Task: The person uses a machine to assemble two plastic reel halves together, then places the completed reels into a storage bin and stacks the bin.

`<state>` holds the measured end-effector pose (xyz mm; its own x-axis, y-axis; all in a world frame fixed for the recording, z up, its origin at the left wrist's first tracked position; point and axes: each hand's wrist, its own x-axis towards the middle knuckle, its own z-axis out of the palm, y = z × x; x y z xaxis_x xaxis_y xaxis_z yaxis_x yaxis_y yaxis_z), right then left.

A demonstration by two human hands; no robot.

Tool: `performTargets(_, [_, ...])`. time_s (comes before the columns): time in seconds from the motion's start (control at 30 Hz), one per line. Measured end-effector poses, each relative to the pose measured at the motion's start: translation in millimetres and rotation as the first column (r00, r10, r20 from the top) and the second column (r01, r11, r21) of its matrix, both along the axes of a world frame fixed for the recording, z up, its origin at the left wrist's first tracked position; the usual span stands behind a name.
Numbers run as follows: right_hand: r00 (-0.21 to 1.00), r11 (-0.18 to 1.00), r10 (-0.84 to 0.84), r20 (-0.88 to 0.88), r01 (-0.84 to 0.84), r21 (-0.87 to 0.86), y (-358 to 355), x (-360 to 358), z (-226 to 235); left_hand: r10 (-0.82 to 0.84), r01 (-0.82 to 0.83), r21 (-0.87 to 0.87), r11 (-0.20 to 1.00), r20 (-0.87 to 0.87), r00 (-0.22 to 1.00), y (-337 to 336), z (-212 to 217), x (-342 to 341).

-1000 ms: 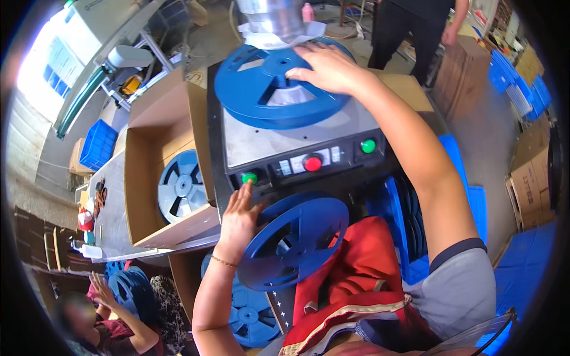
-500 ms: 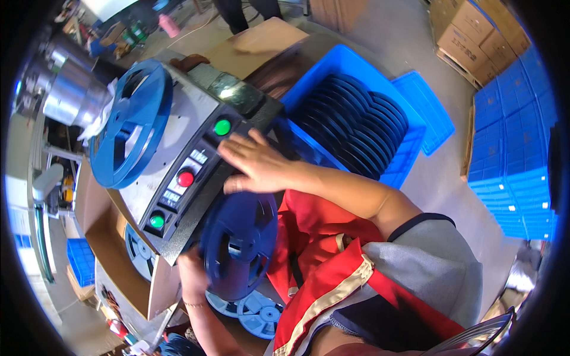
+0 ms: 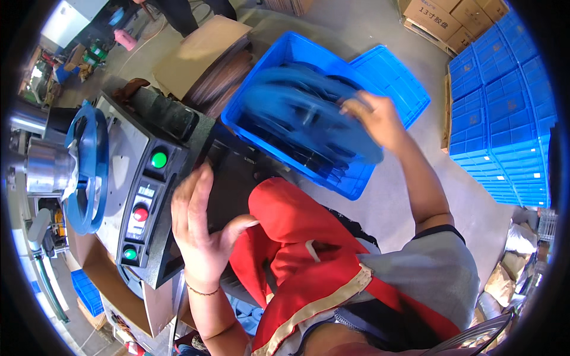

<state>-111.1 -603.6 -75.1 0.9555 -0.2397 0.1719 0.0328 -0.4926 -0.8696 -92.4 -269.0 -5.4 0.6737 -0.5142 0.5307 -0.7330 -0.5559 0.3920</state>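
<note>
Currently, blurred blue reel (image 3: pixel 312 113) clamped by fingers of right hand (image 3: pixel 381 123) over blue crate (image 3: pixel 356 187); left hand (image 3: pixel 205 240) held near button panel (image 3: pixel 142 199), fingers spread apart.

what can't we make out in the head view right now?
All in the head view:
Blue reel at the right hand: spokes and rim smeared by motion blur.
The hand's exact contact with it: blurred too.
Dark discs in the blue crate: mostly covered by that reel, so no count.
Standing person: upper body cut off by the top edge.
</note>
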Motion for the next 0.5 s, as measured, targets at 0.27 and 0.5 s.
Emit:
performTargets(0.27, [0.933, 0.867, -0.357, -0.052, 0.31, -0.391, -161, 110, -112, 0.508, -0.387, 0.33, 0.861, -0.535, 0.675, 123, -179, -81])
performTargets(0.5, [0.973, 0.976, -0.211, -0.094, 0.205, -0.074, -205, 185, -188, 0.731, -0.796, 0.434, 0.422, -0.682, 0.015, 267, -259, -298])
